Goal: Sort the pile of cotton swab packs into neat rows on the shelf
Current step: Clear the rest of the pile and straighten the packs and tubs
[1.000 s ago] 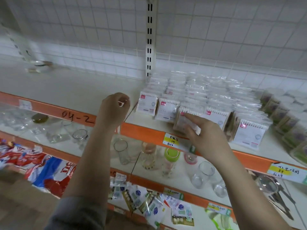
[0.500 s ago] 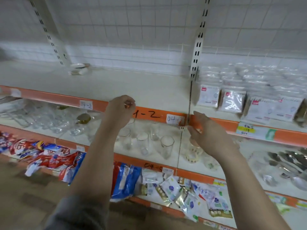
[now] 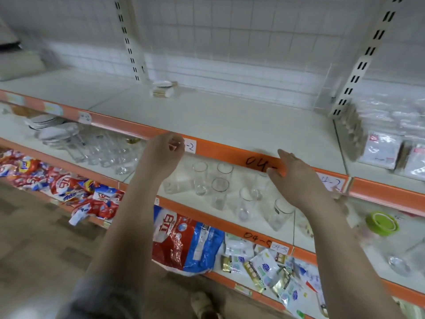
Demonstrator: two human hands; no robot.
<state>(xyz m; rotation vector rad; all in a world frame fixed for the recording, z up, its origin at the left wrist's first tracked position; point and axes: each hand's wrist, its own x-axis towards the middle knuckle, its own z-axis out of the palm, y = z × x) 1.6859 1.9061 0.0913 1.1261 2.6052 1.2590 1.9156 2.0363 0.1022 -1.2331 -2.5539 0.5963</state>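
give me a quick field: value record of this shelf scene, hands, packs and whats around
left hand: left hand raised at the orange shelf edge, fingers curled; whether it pinches something small is unclear
right hand: right hand open, fingers extended, holding nothing
cotton swab packs: cotton swab packs stand on the top shelf at far right, apart from both hands
top shelf centre: small stack of items near the back wall
shelf below: clear glasses
lowest shelf: red and blue bags

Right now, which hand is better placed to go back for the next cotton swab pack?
The right hand, probably. It is open with straight fingers and nearer the cotton swab packs at the far right of the shelf. The left hand is curled, farther left, and may be pinching something small.
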